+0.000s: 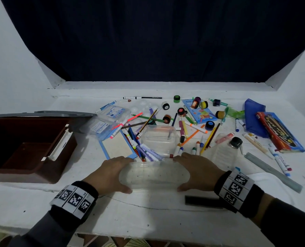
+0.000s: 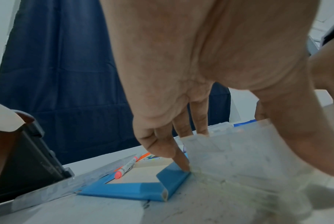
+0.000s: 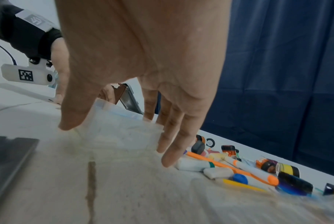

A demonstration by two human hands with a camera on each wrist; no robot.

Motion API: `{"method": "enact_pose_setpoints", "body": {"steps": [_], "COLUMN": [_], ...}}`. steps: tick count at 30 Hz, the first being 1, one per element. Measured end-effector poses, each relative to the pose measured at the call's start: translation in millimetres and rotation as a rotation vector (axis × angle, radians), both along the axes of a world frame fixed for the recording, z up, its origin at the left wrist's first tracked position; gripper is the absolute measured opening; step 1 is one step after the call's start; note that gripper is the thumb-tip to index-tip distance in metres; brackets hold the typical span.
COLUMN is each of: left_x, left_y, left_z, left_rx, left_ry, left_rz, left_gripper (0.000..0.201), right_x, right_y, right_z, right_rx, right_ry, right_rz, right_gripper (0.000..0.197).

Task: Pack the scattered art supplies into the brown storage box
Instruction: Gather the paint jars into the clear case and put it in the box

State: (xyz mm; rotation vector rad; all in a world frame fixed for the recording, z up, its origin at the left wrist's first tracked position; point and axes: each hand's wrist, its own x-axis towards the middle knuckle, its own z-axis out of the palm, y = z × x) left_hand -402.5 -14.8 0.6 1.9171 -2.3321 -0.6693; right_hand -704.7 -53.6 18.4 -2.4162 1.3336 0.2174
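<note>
A clear oblong plastic container (image 1: 154,175) lies on the white table in front of me. My left hand (image 1: 125,175) grips its left end and my right hand (image 1: 182,173) its right end, thumbs on the near side. The left wrist view shows my left fingers (image 2: 181,160) reaching down the far side of the container (image 2: 239,151). My right fingers (image 3: 172,151) do the same at the other end of the container (image 3: 120,133). The brown storage box (image 1: 23,175) stands open at the left, its grey lid (image 1: 44,114) raised behind it. Markers and pencils (image 1: 148,152) lie scattered just beyond the container.
Behind the hands are a second clear tub (image 1: 159,138), a blue-framed slate (image 1: 118,147) and small paint jars (image 1: 181,111). On the right lie a blue pouch (image 1: 253,116), a boxed set (image 1: 280,132), a grey ruler (image 1: 273,172) and a black bar (image 1: 201,200).
</note>
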Motion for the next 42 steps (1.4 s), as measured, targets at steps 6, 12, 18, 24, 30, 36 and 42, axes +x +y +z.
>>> {"method": "enact_pose_setpoints", "body": {"steps": [6, 12, 18, 24, 30, 36, 42], "left_x": [-8.4, -8.0, -9.2, -13.3, -9.4, -36.8, -68.3], "left_y": [-3.2, -10.8, -13.4, -13.2, -15.1, -25.5, -57.1], "left_z": [4.8, 3.1, 4.7, 7.4, 15.5, 35.3, 63.5], "left_rx": [-0.031, 0.004, 0.01, 0.008, -0.055, -0.272, -0.265], "left_ry": [-0.144, -0.128, -0.168, -0.155, 0.026, 0.323, 0.36], "left_rz": [-0.04, -0.061, -0.079, -0.076, -0.095, -0.13, -0.204], "left_gripper": [0.089, 0.091, 0.092, 0.089, 0.07, 0.045, 0.029], "right_x": [-1.2, -0.1, -1.1, -17.7, -76.8, -132.8, -143.2], "right_y": [6.6, 8.5, 7.0, 5.3, -23.0, -50.2, -66.6], "right_z": [-0.1, 0.6, -3.1, 5.8, 25.0, 12.9, 6.3], "right_rx": [-0.027, -0.05, -0.06, -0.015, -0.31, -0.403, -0.349], "right_ry": [-0.006, 0.022, 0.017, -0.209, -0.298, -0.045, 0.134], "right_rz": [-0.034, -0.058, -0.059, -0.154, -0.362, -0.549, -0.538], "right_gripper": [0.095, 0.095, 0.094, 0.089, 0.031, 0.039, 0.021]}}
